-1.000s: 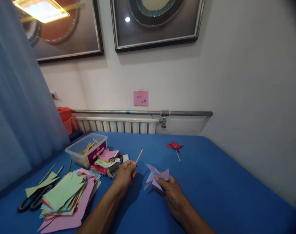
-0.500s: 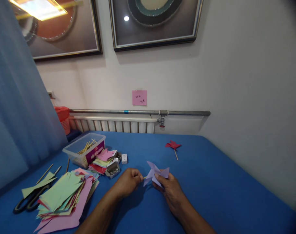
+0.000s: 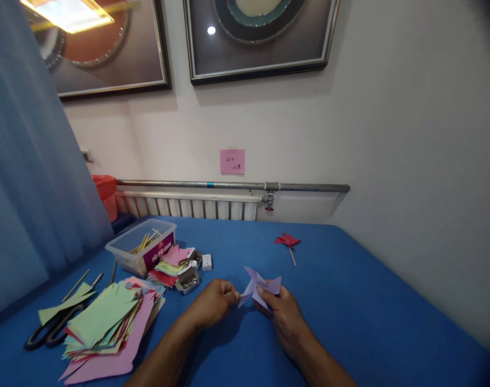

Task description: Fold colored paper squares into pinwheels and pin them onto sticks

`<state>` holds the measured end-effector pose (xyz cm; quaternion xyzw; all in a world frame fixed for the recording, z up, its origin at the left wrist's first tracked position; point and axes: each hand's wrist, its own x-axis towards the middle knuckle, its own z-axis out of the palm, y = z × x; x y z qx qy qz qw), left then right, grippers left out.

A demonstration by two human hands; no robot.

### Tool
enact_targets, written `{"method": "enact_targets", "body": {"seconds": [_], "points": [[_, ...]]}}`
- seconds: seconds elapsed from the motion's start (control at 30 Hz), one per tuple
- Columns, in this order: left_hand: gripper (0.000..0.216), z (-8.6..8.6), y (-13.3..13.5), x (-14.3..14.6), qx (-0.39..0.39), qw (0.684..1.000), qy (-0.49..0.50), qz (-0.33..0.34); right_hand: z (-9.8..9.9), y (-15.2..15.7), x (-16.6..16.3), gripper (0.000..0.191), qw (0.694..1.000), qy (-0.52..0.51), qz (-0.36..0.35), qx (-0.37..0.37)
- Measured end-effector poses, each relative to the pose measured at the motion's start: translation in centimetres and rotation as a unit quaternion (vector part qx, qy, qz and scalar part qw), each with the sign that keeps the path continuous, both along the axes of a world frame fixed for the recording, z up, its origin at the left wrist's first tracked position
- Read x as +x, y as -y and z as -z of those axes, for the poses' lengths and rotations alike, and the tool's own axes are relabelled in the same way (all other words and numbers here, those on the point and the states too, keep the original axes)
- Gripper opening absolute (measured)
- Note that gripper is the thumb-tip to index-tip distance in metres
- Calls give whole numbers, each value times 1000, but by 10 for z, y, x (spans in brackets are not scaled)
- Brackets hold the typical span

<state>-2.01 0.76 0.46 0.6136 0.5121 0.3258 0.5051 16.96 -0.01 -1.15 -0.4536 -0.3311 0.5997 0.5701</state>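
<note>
A light purple paper pinwheel [image 3: 253, 284] is held low over the blue table, its folded blades spread out. My right hand [image 3: 283, 309] grips it, the thumb lying on the paper and the fingers behind. At the pinwheel's left side, my left hand [image 3: 218, 301] pinches the thin wooden stick, of which only a short bit shows between fingertips and paper. Farther back lies a red pinwheel [image 3: 288, 240] on its own wooden stick. The point where the purple paper meets the stick is hidden.
Left of my arms lie stacked coloured paper sheets [image 3: 103, 317] and black-handled scissors [image 3: 57, 325]. Behind them are a clear plastic box [image 3: 126, 252] of sticks, small open boxes of metal pins [image 3: 187, 280] and a little white box [image 3: 206, 262]. A blue curtain [image 3: 22, 161] hangs at left.
The view has shifted very slightly. Less of the stick shows between my left fingertips and the purple pinwheel; both hands keep their hold.
</note>
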Motion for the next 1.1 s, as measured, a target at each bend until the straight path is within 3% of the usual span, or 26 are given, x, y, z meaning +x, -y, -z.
{"method": "enact_targets", "body": {"seconds": [0.4,1.1], "points": [[18,1,0,2,3,1000,-18,-6,1,-5,1,34,1000,11,29,-1],[21,-8,5,3,11,998,-64,-2,15,-13,3,37,998,53,17,18]]}}
